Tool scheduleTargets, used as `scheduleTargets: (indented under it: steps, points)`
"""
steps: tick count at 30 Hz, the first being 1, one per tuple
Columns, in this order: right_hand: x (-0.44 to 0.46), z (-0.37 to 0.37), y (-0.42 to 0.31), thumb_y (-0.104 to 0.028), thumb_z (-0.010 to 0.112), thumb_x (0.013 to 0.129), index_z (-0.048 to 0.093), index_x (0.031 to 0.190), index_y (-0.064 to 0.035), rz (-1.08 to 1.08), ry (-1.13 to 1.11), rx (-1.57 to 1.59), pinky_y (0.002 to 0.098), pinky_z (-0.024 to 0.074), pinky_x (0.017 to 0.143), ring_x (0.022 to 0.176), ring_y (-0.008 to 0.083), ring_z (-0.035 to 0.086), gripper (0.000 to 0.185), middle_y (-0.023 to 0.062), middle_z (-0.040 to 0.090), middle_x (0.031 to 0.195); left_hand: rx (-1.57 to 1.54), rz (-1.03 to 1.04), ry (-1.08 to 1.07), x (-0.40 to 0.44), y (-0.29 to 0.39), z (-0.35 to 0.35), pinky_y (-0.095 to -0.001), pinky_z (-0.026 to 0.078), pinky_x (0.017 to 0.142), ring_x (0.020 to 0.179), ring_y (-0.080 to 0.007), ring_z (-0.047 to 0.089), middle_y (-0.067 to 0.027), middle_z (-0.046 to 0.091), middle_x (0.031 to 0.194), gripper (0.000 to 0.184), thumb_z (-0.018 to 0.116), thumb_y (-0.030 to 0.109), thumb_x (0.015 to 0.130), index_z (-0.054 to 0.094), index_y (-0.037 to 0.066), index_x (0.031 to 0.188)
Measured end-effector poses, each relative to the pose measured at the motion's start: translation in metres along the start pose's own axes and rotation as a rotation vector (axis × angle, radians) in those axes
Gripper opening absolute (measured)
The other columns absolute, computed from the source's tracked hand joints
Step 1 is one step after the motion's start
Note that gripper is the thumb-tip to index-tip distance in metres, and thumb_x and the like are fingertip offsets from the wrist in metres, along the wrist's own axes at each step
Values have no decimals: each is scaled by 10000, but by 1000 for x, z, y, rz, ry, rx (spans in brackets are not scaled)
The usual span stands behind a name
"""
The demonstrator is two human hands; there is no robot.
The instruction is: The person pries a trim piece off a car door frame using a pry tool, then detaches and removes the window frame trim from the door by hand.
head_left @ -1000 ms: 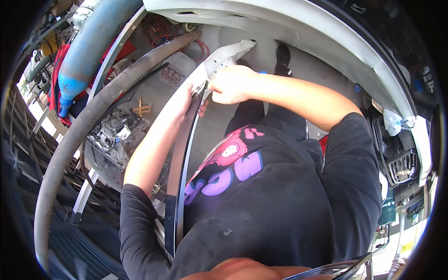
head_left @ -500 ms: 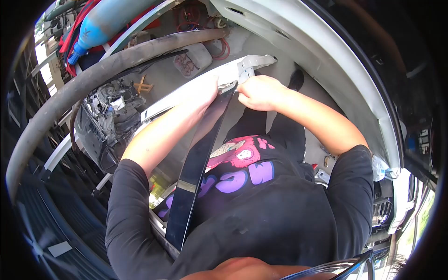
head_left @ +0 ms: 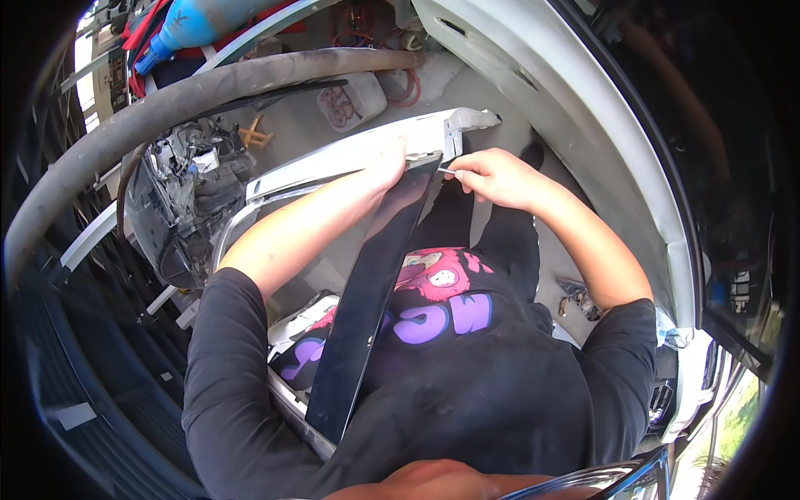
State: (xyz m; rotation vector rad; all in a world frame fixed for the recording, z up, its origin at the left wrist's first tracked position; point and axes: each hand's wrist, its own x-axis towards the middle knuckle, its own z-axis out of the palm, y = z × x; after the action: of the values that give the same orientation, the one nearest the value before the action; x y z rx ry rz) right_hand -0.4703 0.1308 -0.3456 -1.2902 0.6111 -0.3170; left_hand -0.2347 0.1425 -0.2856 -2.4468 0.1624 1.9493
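The long, glossy black panel (head_left: 360,304) runs from beside my left hand (head_left: 387,169) toward my body; that hand lies on the curved white metal frame (head_left: 333,157), fingers hidden, so I cannot tell its grip. My right hand (head_left: 498,178) pinches a thin silvery rod (head_left: 447,171); pressed hard, its indistinct tip might scratch the panel.

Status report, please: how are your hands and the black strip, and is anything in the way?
Left hand on white frame, grip partly hidden. Right hand pinches thin metal piece by black strip's far end. No obstruction visible there.
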Motion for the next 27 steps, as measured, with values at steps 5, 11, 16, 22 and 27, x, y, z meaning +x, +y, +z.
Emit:
scheduleTargets:
  steps: [5, 11, 16, 22, 27]
  points:
    - [13, 1, -24, -308, 580, 966, 718, 957, -9, 163, -104, -267, 496, 564, 762, 763, 371, 724, 329, 224, 729, 877, 1, 17, 14, 3, -4, -3, -390, 522, 507, 569, -228, 601, -141, 628, 765, 666, 354, 691, 1077, 525, 48, 1053]
    - [9, 17, -35, -365, 620, 920, 760, 907, -57, 106, 5, -583, 511, 604, 822, 849, 389, 753, 338, 190, 752, 851, 89, 11, 69, 17, -8, -14, -396, 536, 518, 576, -232, 616, -139, 636, 760, 680, 371, 726, 1063, 518, 62, 1029]
    - [3, 20, -33, -294, 603, 928, 771, 928, -60, 34, 35, -615, 520, 611, 824, 854, 387, 758, 288, 186, 757, 860, 183, 16, 119, 41, -11, -23, -401, 547, 527, 582, -235, 627, -137, 643, 755, 693, 384, 754, 1051, 512, 74, 1009]
    - [-3, 22, -35, -287, 625, 937, 737, 933, -36, 0, 40, -587, 525, 596, 820, 873, 407, 740, 274, 193, 746, 878, 236, 49, 140, 54, -16, -33, -399, 544, 517, 574, -232, 623, -135, 639, 750, 737, 355, 784, 1044, 542, 72, 995]
    - [-6, 27, -41, -278, 608, 942, 739, 924, -26, 37, 77, -598, 521, 600, 834, 877, 407, 743, 284, 201, 745, 878, 225, 9, 104, 53, -13, -34, -392, 524, 506, 579, -232, 619, -128, 626, 735, 779, 309, 784, 1054, 589, 62, 971]
